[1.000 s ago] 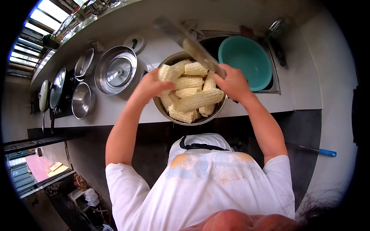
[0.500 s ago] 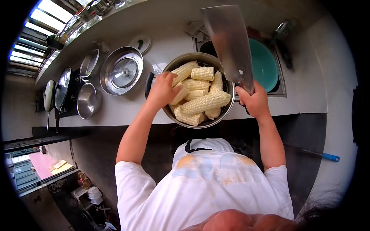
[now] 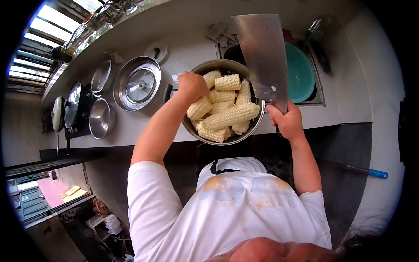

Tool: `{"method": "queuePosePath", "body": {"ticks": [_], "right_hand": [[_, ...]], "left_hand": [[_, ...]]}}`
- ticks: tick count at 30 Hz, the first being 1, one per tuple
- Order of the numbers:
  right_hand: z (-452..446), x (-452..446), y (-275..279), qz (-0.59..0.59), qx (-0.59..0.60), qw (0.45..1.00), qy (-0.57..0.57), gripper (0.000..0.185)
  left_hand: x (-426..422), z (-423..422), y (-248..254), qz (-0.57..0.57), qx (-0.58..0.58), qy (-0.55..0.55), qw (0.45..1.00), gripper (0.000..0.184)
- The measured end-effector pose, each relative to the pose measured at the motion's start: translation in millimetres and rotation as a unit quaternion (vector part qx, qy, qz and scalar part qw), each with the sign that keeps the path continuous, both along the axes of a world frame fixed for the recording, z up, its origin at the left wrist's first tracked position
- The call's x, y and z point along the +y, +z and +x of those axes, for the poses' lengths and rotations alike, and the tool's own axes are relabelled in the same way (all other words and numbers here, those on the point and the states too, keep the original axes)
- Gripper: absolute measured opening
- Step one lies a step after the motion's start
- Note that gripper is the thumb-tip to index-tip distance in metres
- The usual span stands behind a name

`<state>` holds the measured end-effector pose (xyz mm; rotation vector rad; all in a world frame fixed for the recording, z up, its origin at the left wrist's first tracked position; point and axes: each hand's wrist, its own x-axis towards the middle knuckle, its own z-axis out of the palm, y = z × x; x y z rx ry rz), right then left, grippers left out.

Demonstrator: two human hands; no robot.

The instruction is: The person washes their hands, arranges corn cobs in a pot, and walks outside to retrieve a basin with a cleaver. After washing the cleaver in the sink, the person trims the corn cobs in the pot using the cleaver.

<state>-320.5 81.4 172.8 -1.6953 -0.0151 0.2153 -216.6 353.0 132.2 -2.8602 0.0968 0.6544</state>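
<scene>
A wide metal pot (image 3: 239,140) on the counter holds several peeled corn cobs, some whole and some cut short. My left hand (image 3: 192,86) reaches over the pot's left side with its fingers curled around the lower part of a pale corn cob (image 3: 212,77); the fingertips are partly hidden. A long corn cob (image 3: 231,116) lies across the top of the pile. My right hand (image 3: 286,119) grips the handle of a broad cleaver (image 3: 265,59), blade pointing away from me over the pot's right rim. A small pale bit sticks to the blade near the handle.
Right of the pot, a teal basin (image 3: 300,72) stands in the sink beneath a faucet (image 3: 315,28). To the left are a large steel pan (image 3: 120,94) with a lid inside, a steel bowl (image 3: 100,118) and a lidded pan (image 3: 72,105). The counter's front edge runs before me.
My left hand has shifted up and slightly left over the cobs, its fingers now curled in. The cleaver has tilted more upright, and it sits slightly lower in view.
</scene>
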Motion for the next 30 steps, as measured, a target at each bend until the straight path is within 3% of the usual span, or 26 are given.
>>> {"method": "queuePosePath", "body": {"ticks": [7, 8, 9, 10, 11, 12, 13, 14, 16, 25, 28, 30], "right_hand": [[-3.1, -4.0, -3.8, -0.004, -0.013, 0.999, 0.030, 0.030], [-2.3, -3.2, -5.5, 0.000, -0.028, 0.998, 0.052, 0.030], [-1.6, -0.3, -5.5, 0.001, -0.027, 0.998, 0.052, 0.030], [-1.6, 5.2, -4.9, -0.033, -0.056, 0.995, 0.080, 0.031], [-1.9, 11.8, -3.5, -0.068, -0.086, 0.988, 0.108, 0.031], [-2.8, 17.8, 6.0, -0.145, -0.097, 0.976, 0.127, 0.032], [-2.8, 25.1, 11.0, -0.144, -0.096, 0.977, 0.128, 0.032], [-2.6, 32.8, 14.8, -0.153, -0.166, 0.965, 0.136, 0.033], [-0.8, 43.9, 16.8, -0.160, -0.263, 0.939, 0.153, 0.035], [1.4, 59.2, 25.6, -0.206, -0.344, 0.891, 0.211, 0.046], [1.0, 61.1, 25.2, -0.198, -0.380, 0.881, 0.201, 0.050], [0.3, 61.0, 28.6, -0.207, -0.384, 0.877, 0.204, 0.052]], "left_hand": [[39.7, -26.7, 38.2, -0.102, -0.102, 0.047, 0.988, 0.056], [46.7, -34.5, 46.0, -0.277, -0.066, 0.150, 0.947, 0.057], [52.3, -42.7, 50.1, -0.440, -0.025, 0.246, 0.863, 0.059], [56.6, -50.2, 51.2, -0.509, 0.003, 0.281, 0.813, 0.063], [57.6, -57.3, 49.1, -0.508, 0.004, 0.282, 0.814, 0.063], [57.7, -64.2, 44.7, -0.602, 0.041, 0.294, 0.741, 0.063], [56.7, -71.0, 41.0, -0.687, 0.077, 0.301, 0.656, 0.065], [52.6, -77.2, 38.3, -0.718, 0.076, 0.299, 0.624, 0.064], [44.8, -88.3, 38.6, -0.742, 0.082, 0.282, 0.602, 0.062], [37.3, -98.3, 34.3, -0.803, 0.124, 0.226, 0.538, 0.055], [40.2, -98.9, 18.1, -0.857, 0.123, 0.209, 0.454, 0.056], [42.2, -100.4, 30.1, -0.858, 0.134, 0.217, 0.447, 0.056]]}}
